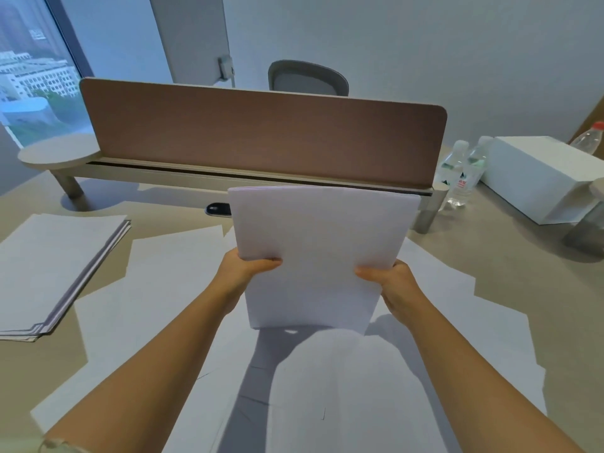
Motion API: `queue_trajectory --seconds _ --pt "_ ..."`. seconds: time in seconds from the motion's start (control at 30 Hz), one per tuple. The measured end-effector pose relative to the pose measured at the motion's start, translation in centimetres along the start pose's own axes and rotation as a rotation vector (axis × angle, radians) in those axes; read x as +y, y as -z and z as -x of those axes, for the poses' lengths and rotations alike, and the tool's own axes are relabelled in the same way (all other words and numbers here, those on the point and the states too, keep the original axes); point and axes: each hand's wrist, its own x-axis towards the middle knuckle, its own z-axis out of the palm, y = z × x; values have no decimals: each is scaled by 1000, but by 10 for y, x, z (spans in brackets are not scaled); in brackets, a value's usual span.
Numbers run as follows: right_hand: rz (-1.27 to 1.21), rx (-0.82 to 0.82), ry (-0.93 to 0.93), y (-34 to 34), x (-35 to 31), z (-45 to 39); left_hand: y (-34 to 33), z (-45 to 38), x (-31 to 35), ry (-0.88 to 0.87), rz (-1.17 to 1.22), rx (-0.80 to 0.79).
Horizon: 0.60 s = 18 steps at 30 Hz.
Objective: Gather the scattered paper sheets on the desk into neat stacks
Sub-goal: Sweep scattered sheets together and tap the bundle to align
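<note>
Squaring up is what seems to be going on: a bundle of sheets [318, 253] is held upright over the middle of the desk [510, 256], its lower edge just above, or maybe touching, the loose sheets [170, 289] spread flat underneath (hard to tell which from this angle). The bundle is gripped on both sides, the left hand [243, 269] with its thumb curled over the front face and the fingers hidden behind, the right hand [392, 282] pinching the opposite edge the same way. The top edge looks pretty even, though a slight fan of layers can be seen at the upper left corner. To get this step right, the grip should probably be loosened a touch so the pages can slide, then the bottom edge tapped down on a flat spot and the same done on a long side. Tapping on the scattered pages could crumple them, so bare desk would be safer. A finished stack [55, 269] is already laid on the left, a bit stepped at its near corner. Further out, a brown divider panel [261, 138] runs across the back, with water bottles [461, 174] and a white box [536, 178] off to the right.
</note>
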Motion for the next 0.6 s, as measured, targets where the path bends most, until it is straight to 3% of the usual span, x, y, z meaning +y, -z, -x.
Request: queue_trajectory --seconds 0.23,0.43,0.6 --pt "158 42 -30 -18 2 -3 13 5 -22 143 -68 -16" --pt "308 -52 68 -91 -25 -7 83 -1 4 81 -111 215" --pt "350 -109 1 -178 -23 -18 171 -4 11 99 -173 372"
